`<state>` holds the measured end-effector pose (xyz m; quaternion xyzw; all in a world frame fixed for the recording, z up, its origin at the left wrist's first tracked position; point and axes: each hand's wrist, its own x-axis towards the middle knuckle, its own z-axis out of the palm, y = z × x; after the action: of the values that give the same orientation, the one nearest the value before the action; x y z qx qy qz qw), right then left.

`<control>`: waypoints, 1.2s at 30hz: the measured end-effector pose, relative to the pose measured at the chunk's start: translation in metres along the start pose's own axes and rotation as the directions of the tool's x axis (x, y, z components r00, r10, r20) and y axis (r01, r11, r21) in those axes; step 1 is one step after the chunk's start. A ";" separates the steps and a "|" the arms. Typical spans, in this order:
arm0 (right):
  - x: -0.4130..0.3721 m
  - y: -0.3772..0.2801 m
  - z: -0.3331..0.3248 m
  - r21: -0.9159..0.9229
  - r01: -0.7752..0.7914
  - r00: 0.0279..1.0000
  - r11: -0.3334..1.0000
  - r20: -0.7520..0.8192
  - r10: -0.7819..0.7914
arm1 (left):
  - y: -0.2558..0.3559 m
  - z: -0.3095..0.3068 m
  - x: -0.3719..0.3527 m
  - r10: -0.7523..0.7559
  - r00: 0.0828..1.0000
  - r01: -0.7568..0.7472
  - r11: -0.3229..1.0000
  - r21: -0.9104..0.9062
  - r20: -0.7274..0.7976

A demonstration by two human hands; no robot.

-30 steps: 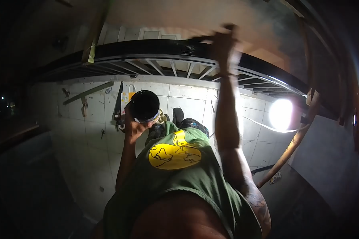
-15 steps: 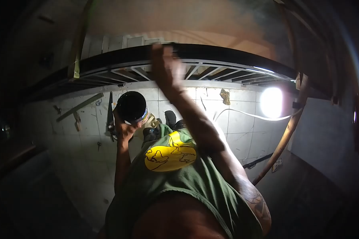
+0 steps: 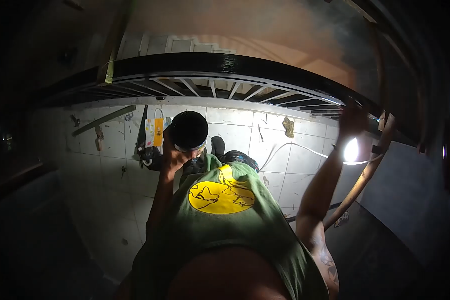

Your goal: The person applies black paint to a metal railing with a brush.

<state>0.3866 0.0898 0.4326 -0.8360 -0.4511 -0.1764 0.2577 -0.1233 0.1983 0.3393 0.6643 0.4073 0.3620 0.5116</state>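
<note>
My left hand point(image 3: 173, 156) is wrapped round the side of a round can point(image 3: 197, 150) whose open top shows a black inside, possibly paint. The can is held in front of my green shirt, below the railing. My right hand point(image 3: 353, 119) is up at the right end of the black handrail point(image 3: 185, 62), in shadow and blurred. Its fingers look curled, but whatever they hold is hidden. A wet-looking gloss lies on part of the handrail top. Beside my right wrist shines a lit lamp point(image 3: 351, 150), partly covered by the wrist.
Light metal bars point(image 3: 212, 89) run beneath the handrail. A wooden pole point(image 3: 357, 185) leans at the right, with a white cable point(image 3: 305, 148) near it. On the tiled floor lie a long strip point(image 3: 105, 120), scissors point(image 3: 124, 171), an orange-and-white item point(image 3: 155, 132) and a crumpled scrap point(image 3: 288, 127).
My right hand has swept from the middle of the handrail to its right end. The can in my left hand has shifted slightly right, uncovering the orange-and-white item behind it.
</note>
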 end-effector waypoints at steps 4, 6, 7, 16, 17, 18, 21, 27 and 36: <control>0.010 -0.019 -0.029 -0.279 -0.050 0.980 0.959 -0.199 -0.007 | -0.022 -0.009 0.001 0.181 0.983 -0.183 0.945 0.270 0.032; -0.012 -0.003 0.014 -0.345 0.029 0.992 0.938 -0.105 -0.069 | 0.005 -0.007 0.005 0.066 0.998 -0.068 0.983 0.173 0.013; -0.032 -0.034 0.026 -0.428 0.285 0.918 0.858 -0.137 -0.373 | 0.010 -0.008 0.008 0.065 0.998 -0.067 0.980 0.188 0.017; -0.065 -0.171 0.026 0.650 -0.288 0.949 0.703 0.095 0.301 | 0.004 -0.003 0.027 0.037 0.993 -0.052 0.989 0.139 0.108; -0.059 -0.142 0.022 0.735 -0.351 0.910 0.581 0.120 0.398 | 0.005 -0.004 0.022 0.045 0.993 -0.061 0.988 0.140 0.113; -0.060 -0.101 0.030 0.704 -0.238 0.928 0.669 -0.038 0.370 | 0.009 -0.004 0.011 0.054 0.991 -0.070 0.988 0.138 0.119; -0.038 -0.010 0.000 0.285 -0.313 0.891 0.906 -0.242 0.384 | 0.011 -0.009 -0.004 0.072 0.987 -0.090 0.988 0.124 0.144; 0.047 0.085 -0.054 -0.254 0.123 0.975 0.959 -0.148 -0.164 | 0.007 -0.009 0.003 0.077 0.977 -0.097 0.991 0.090 0.201; 0.042 -0.053 -0.043 0.265 0.077 0.988 0.961 0.107 -0.109 | -0.002 -0.005 0.015 0.070 0.958 -0.088 0.995 0.053 0.279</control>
<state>0.3609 0.1168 0.5038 -0.7821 -0.5239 -0.0767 0.3287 -0.1216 0.2141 0.3396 0.7401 0.3167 0.2724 0.5270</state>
